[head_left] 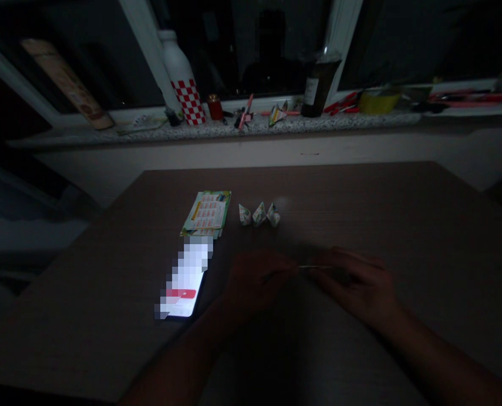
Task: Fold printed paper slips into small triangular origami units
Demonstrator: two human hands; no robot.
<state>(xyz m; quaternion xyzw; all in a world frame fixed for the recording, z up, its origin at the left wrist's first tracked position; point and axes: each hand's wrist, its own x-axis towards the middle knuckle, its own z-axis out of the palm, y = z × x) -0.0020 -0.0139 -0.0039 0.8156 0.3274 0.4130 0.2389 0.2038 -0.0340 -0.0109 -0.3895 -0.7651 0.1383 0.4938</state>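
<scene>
Between my two hands is a thin piece of paper (314, 267), seen almost edge-on as a pale line, so its shape cannot be made out. My left hand (261, 277) is closed with its fingertips pinching the left end. The right end sits between the thumb and fingers of my right hand (356, 279). Just beyond the hands, three small folded paper pieces (259, 215) with pointed tips stand in a row. Left of them lies a stack of printed calendar cards (207, 211). Dim light hides the detail of my fingers.
A lit phone (185, 282) lies left of my left hand, close to the forearm. Behind the brown table (339, 197), a granite windowsill (149, 133) carries a red-checked white bottle (187, 93), a dark cup (316, 90), a yellow roll (378, 102) and several pens.
</scene>
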